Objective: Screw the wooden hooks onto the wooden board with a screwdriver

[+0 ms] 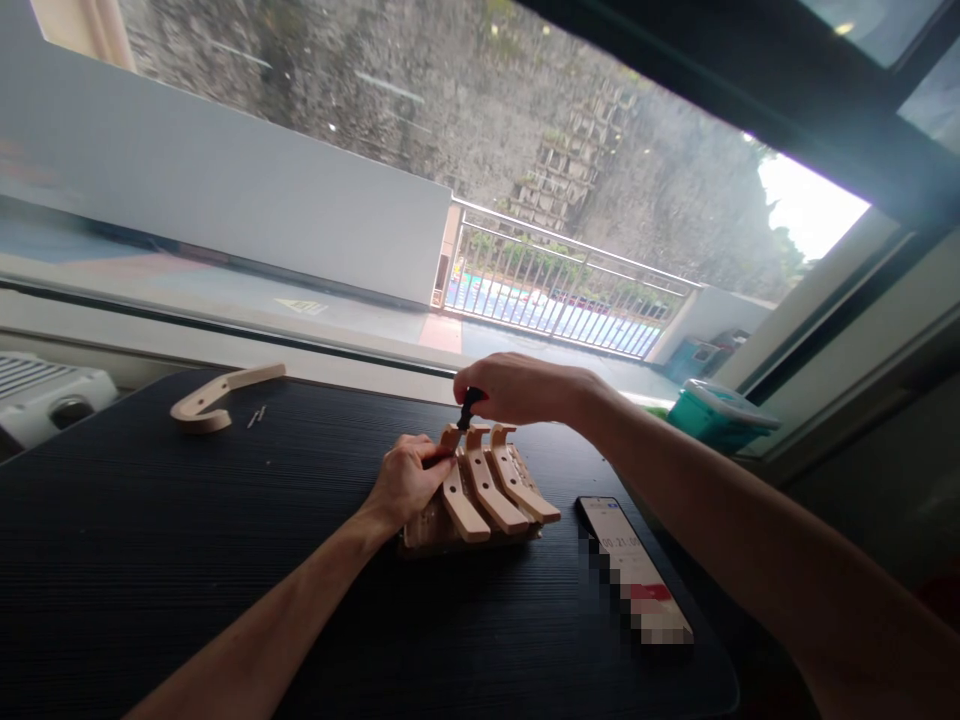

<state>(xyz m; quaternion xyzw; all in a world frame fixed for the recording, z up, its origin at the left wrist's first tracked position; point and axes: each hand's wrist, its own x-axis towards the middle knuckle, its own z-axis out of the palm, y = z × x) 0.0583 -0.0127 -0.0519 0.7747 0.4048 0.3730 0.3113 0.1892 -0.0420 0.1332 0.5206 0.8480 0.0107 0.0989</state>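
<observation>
A wooden rack (pixel 480 500) with three curved wooden hooks lies on the black table (pixel 187 540), about at its middle. My left hand (pixel 409 480) is closed on the rack's left side, fingers pressed against the leftmost hook. My right hand (pixel 525 388) is closed round a black-handled tool (pixel 469 406), whose tip points down at the top of the hooks. A single loose wooden hook (pixel 217 398) lies at the far left of the table, with two small screws (pixel 256 416) beside it.
A phone (pixel 634 570) lies face up to the right of the rack, near the table's right edge. A teal container (pixel 716 415) stands by the window at the right. A white appliance (pixel 45 400) sits at the far left. A window runs behind the table.
</observation>
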